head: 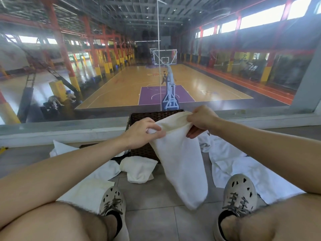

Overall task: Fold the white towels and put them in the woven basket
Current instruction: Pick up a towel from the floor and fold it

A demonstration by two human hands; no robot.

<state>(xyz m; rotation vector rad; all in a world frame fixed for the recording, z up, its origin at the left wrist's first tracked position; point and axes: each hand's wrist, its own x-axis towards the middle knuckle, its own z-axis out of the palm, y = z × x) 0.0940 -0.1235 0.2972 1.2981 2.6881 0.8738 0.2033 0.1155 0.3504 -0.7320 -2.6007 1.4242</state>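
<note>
Currently a white towel (pixel 182 164) is being held up off the tiled floor (pixel 156 193) by both grips. Its top edge is being pinched between the thumb and fingertips of the left grip (pixel 140 132). The same edge, bunched together, is being clasped by the curled fingers of the right grip (pixel 201 120), which is being kept slightly higher. Between the two grips the edge is sagging in a cream-tinted fold. Below them the cloth is hanging in a long, narrowing drape, with its lower end dangling above the floor.

The woven basket (pixel 139 117), dark brown, is being kept directly behind the grips. Its rim is showing just above the left grip, its front wall just below that grip, and its right part is being hidden by the raised towel. What is inside cannot be told.

A small folded towel (pixel 139 169) is being left on the floor below the left grip, near the basket's foot. More white towels are lying spread on the floor: one pile (pixel 231 162) below and outward of the right grip, another (pixel 86 188) below and outward of the left grip. A shoe (pixel 112 200) is being rested on the floor well below the left grip, and the other shoe (pixel 239 192) well below the right. Beyond the basket, a basketball court (pixel 156 80) is being viewed through glass.
</note>
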